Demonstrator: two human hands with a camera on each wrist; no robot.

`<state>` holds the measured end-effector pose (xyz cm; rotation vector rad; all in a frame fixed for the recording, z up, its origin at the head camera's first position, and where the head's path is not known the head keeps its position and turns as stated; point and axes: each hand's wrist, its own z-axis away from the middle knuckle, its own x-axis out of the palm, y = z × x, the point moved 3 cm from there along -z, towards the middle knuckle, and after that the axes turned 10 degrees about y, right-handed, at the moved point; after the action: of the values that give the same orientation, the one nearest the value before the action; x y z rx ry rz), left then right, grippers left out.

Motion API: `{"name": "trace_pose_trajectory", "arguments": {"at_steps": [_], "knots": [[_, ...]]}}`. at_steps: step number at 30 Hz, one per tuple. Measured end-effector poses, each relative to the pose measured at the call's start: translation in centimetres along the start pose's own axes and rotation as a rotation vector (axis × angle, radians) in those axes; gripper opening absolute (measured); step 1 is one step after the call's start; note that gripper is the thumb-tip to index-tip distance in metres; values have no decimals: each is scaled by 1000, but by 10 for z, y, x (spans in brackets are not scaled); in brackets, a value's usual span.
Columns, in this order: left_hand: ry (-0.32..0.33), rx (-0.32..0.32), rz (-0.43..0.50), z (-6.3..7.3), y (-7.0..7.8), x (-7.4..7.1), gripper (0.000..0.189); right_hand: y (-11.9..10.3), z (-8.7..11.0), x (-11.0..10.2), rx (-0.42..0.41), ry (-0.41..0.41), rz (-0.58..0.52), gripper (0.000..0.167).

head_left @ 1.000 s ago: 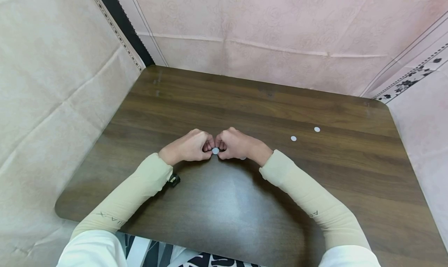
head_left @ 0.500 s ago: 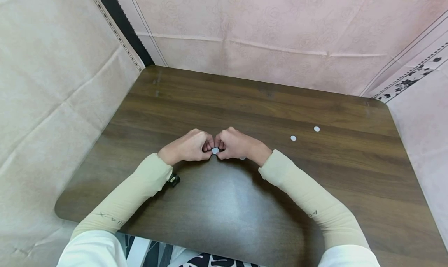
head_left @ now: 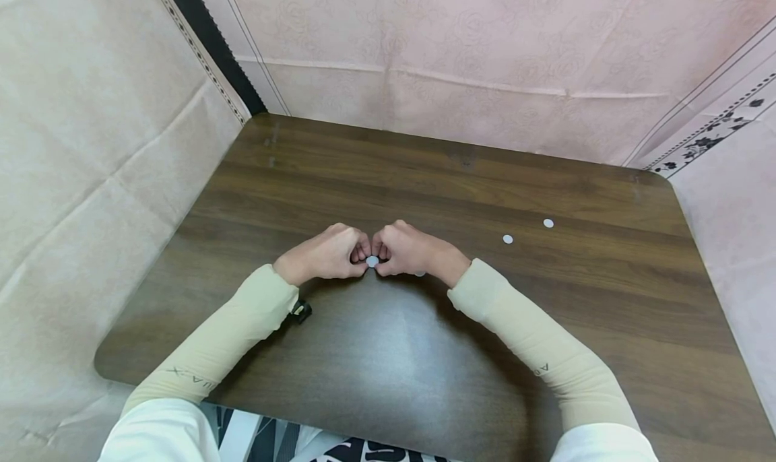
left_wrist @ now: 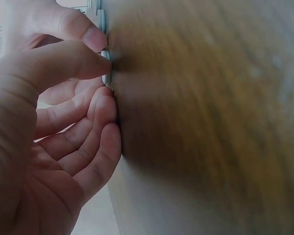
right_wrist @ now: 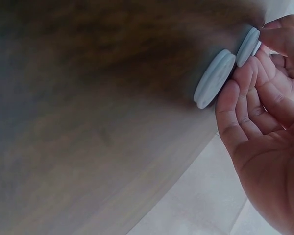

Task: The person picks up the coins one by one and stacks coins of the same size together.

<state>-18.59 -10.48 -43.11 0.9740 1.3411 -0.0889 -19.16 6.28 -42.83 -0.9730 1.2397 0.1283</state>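
In the head view my two hands meet around a small white round disc (head_left: 372, 262) lying about flat at the table's middle. My left hand (head_left: 330, 253) curls its fingers, its thumb and index tips at the disc's left edge. In the left wrist view that thumb lies against the disc (left_wrist: 106, 73). My right hand (head_left: 412, 250) mirrors it from the right, thumb and fingertips at the opposite edge of the disc (right_wrist: 247, 48) in the right wrist view. Another disc (right_wrist: 214, 79) sits beside the right fingers; in the head view the wrist mostly hides it.
Two more white discs, a nearer one (head_left: 508, 239) and a farther one (head_left: 548, 223), lie apart on the brown wooden table (head_left: 388, 354) to the right. Patterned cloth (head_left: 455, 38) hangs behind the table's far edge. A small black device (head_left: 300, 312) is at my left wrist.
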Motion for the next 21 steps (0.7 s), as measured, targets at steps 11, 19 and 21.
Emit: {"name": "trace_pose_trajectory", "arguments": {"at_steps": [11,19,21], "knots": [[2,11,-2,-1,-2,1,6,-1,0,0,14,-8,0,19],[-3,15,0,-1,-1,1,8,-4,-1,-1,32,-18,-14,16],[-3,17,-2,-1,-1,1,8,-4,-1,-1,32,-18,-16,15]]}}
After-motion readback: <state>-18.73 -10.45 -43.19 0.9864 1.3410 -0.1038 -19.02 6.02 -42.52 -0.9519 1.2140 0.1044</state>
